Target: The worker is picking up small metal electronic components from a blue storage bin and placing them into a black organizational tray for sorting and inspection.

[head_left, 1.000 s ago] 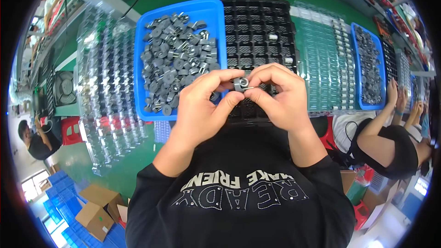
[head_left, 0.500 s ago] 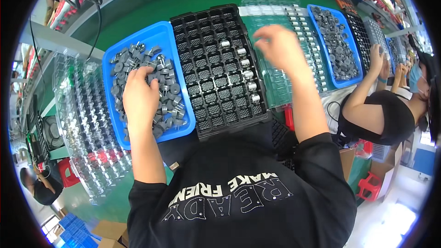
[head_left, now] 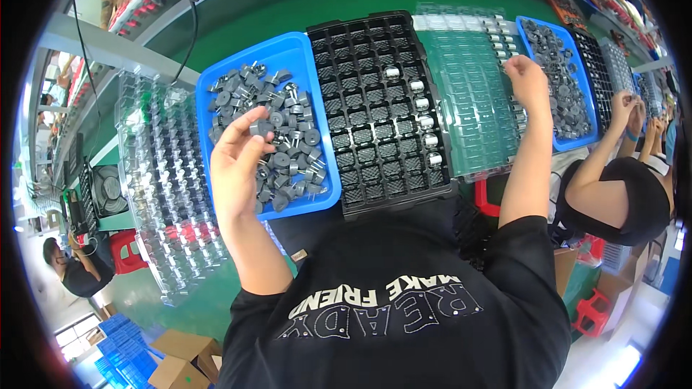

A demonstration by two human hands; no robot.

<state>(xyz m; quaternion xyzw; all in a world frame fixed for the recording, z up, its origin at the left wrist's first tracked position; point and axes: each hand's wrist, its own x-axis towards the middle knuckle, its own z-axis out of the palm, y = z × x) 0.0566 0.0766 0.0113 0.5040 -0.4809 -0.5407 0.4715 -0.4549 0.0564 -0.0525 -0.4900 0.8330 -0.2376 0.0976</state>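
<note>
My left hand (head_left: 241, 162) is raised over a blue tray (head_left: 290, 49). Between its thumb and fingers is a small grey round part (head_left: 261, 128). Many more grey round parts (head_left: 292, 158) with thin metal pins lie loose in that tray. To its right stands a black compartment tray (head_left: 360, 191), with several silver cylinders (head_left: 425, 122) in its right-hand pockets. My right hand (head_left: 530, 86) is farther right, its fingers pinched together at a column of silver cylinders (head_left: 497, 37) on a clear plastic tray (head_left: 468, 101). Whatever its fingertips hold is hidden.
Clear trays with rows of metal parts (head_left: 169, 187) stand at the left. A second blue tray (head_left: 587, 119) of grey parts lies beyond my right hand. A co-worker (head_left: 613, 187) sits at the right; a black cable (head_left: 193, 25) hangs at upper left.
My left hand has come up out of the grey parts with one in its fingers. My right hand has moved right to the silver cylinders. The whole view has shifted rightward.
</note>
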